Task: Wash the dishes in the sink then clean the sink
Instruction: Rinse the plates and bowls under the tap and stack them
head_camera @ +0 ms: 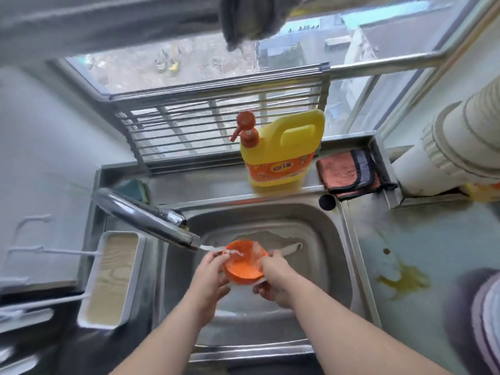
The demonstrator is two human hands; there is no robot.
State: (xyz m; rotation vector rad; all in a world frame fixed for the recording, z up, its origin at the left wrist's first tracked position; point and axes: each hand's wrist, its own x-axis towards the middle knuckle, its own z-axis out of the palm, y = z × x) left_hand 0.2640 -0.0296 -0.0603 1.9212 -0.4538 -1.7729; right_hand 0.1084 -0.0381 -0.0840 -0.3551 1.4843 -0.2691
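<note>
From the head camera, the washing is under way and far from finished. An orange bowl [244,262] is held over the middle of the sink [335,239], right under the tap [151,220], with a thin stream of water running onto its rim. The left hand [209,277] grips the bowl's left edge, fingers curled round it; the right hand [272,280] holds the right edge the same way. The bowl is tilted toward the person, and its inside looks wet and glossy, with water splashing at the rim. A white utensil [290,248] lies in the sink just behind the bowl, apparently yet to be washed. The sink itself has not been cleaned, and a yellowish stain [403,280] sits on the tabletop right of the sink. The yellow soap bottle [281,150] stands behind the sink.
</note>
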